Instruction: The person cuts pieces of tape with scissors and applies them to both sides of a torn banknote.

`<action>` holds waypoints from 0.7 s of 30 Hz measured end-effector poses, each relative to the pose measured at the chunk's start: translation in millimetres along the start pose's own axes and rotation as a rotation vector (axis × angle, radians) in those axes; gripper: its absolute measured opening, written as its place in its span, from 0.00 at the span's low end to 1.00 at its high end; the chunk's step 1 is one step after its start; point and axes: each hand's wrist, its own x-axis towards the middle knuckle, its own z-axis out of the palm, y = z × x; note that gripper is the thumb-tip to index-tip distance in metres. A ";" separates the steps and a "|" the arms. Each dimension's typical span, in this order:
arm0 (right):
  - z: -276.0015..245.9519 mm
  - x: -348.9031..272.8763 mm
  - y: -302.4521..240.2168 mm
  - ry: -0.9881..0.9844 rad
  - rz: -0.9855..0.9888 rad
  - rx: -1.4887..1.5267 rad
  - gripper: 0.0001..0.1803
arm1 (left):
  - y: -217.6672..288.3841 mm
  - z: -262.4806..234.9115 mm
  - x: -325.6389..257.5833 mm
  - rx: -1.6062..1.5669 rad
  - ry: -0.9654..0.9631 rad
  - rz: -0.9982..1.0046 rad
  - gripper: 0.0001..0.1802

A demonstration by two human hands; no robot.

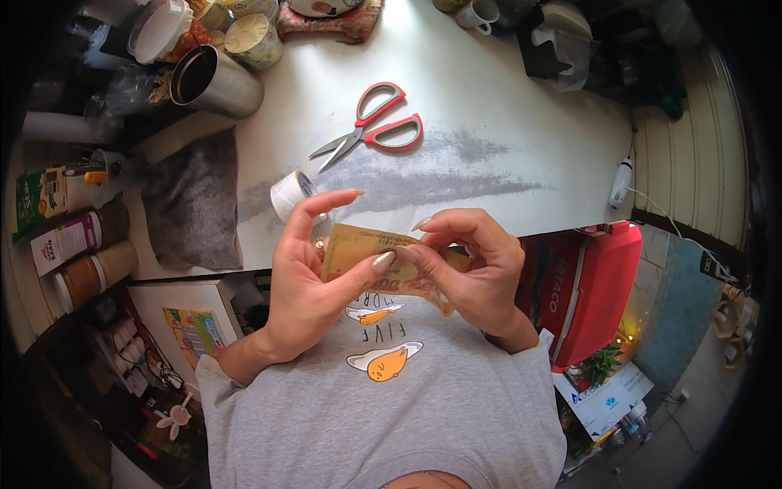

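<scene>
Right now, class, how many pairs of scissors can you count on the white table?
1. The red-and-grey scissors lie on the white table, beyond both hands, right of the tape roll. Clutter at the table's far edge could hide others.

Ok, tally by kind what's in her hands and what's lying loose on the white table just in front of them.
Banknotes held in both hands, left hand and right hand: 1 banknote clearly seen, possibly more folded behind it
Scissors, red and grey handles: 1
Tape roll, white: 1
Grey cloth: 1
Total: 4
</scene>
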 end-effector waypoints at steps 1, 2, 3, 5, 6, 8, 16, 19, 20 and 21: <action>0.1 0.0 -0.3 0.002 0.000 -0.001 0.13 | -0.1 -0.1 0.0 -0.001 0.002 -0.001 0.31; 0.2 0.1 -0.5 0.003 0.000 -0.003 0.13 | -0.2 -0.2 0.1 -0.002 0.004 -0.002 0.31; 0.3 0.4 -0.5 0.005 -0.008 0.000 0.13 | -0.3 -0.2 0.1 -0.003 0.007 -0.003 0.31; 0.5 1.1 -0.6 0.009 -0.025 0.004 0.13 | -1.5 -0.4 0.3 -0.002 0.011 0.003 0.31; 0.5 1.1 -1.0 0.009 -0.025 0.002 0.13 | -2.0 -0.5 0.5 -0.002 0.012 0.006 0.30; 0.7 1.2 -1.1 0.005 -0.024 0.001 0.13 | -2.8 -0.7 0.4 -0.005 0.016 0.008 0.31; -2.0 0.5 -2.4 -0.059 0.035 0.013 0.16 | -3.4 -0.7 0.7 -0.008 0.022 0.014 0.31; -0.1 1.3 0.4 -0.027 0.036 0.046 0.15 | -3.7 -0.9 0.7 -0.008 0.025 0.013 0.31; 0.5 1.9 1.2 -0.010 0.030 0.061 0.14 | -3.7 -1.0 0.6 -0.008 0.026 0.012 0.31; 0.3 2.4 0.8 -0.017 0.029 0.070 0.15 | -3.7 -1.0 0.6 -0.008 0.028 0.011 0.31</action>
